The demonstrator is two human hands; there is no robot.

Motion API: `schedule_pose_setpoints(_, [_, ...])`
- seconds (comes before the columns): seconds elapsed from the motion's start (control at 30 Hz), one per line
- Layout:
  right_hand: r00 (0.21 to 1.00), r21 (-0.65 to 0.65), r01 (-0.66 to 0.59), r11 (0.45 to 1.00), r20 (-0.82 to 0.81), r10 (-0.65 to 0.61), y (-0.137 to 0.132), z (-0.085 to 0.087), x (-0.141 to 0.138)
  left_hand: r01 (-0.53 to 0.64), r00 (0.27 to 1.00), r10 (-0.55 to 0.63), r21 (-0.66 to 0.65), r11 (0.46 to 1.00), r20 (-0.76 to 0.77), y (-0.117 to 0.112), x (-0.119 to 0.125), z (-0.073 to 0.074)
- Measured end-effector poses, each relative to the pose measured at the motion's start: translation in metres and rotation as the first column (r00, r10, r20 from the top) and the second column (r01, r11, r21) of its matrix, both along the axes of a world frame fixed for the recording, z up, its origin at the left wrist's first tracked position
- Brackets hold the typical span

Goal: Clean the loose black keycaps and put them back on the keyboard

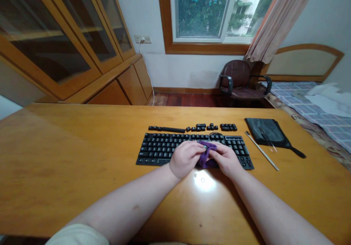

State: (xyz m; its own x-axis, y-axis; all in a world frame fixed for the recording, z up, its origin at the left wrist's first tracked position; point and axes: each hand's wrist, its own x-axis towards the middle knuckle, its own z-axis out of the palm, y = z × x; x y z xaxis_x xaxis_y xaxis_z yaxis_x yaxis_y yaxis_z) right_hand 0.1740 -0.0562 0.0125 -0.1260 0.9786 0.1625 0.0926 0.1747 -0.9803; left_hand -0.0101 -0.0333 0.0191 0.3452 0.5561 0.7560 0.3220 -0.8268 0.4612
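Observation:
A black keyboard [164, 148] lies on the wooden table [68, 153] in front of me. Both my hands rest over its front right part. My left hand [185, 159] and my right hand [226, 159] are closed on a purple cloth [206, 153] bunched between them. A small grey object shows at my left fingertips against the cloth; I cannot make out what it is. A row of loose black keycaps [197, 128] lies just behind the keyboard.
A dark folded pouch [264, 131] with a thin black tool, and a long pale stick [261, 150], lie to the right. Beyond the table stand a brown chair [238, 80], wooden cabinets [68, 44], a window and a bed [323, 106].

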Motion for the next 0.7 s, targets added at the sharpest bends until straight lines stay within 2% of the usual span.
schedule_pose_setpoints(0.1, [0.998, 0.103, 0.014, 0.995, 0.066, -0.021, 0.002, 0.003, 0.001, 0.032, 0.999, -0.031, -0.038, 0.999, 0.026, -0.001, 0.002, -0.002])
schedule_pose_setpoints(0.27, [0.994, 0.098, 0.098, 0.990, 0.045, -0.102, 0.002, 0.006, 0.001, 0.014, 0.999, -0.006, -0.221, 0.975, 0.037, -0.005, 0.004, 0.002])
schedule_pose_setpoints(0.33, [0.990, 0.075, 0.133, 0.988, 0.034, -0.136, 0.001, 0.006, 0.000, 0.020, 0.997, 0.008, -0.352, 0.936, 0.076, -0.006, 0.006, 0.002])
schedule_pose_setpoints(0.4, [0.987, 0.057, 0.155, 0.986, 0.025, -0.157, 0.001, 0.006, -0.001, 0.048, 0.990, 0.023, -0.482, 0.875, 0.141, -0.007, 0.008, 0.000])
schedule_pose_setpoints(0.47, [0.989, 0.051, 0.146, 0.988, 0.029, -0.148, 0.001, 0.007, -0.001, 0.087, 0.978, 0.039, -0.565, 0.820, 0.207, -0.008, 0.010, -0.002])
schedule_pose_setpoints(0.53, [0.994, 0.057, 0.094, 0.994, 0.046, -0.097, 0.001, 0.008, -0.001, 0.102, 0.966, 0.061, -0.589, 0.801, 0.251, -0.008, 0.011, -0.004])
schedule_pose_setpoints(0.6, [0.998, 0.066, 0.042, 0.997, 0.045, -0.045, 0.001, 0.011, -0.002, 0.097, 0.962, 0.074, -0.581, 0.808, 0.263, -0.009, 0.012, -0.005])
schedule_pose_setpoints(0.7, [0.997, 0.081, 0.077, 0.994, 0.008, -0.078, 0.000, 0.011, -0.004, 0.082, 0.963, 0.078, -0.559, 0.825, 0.257, -0.010, 0.012, -0.005])
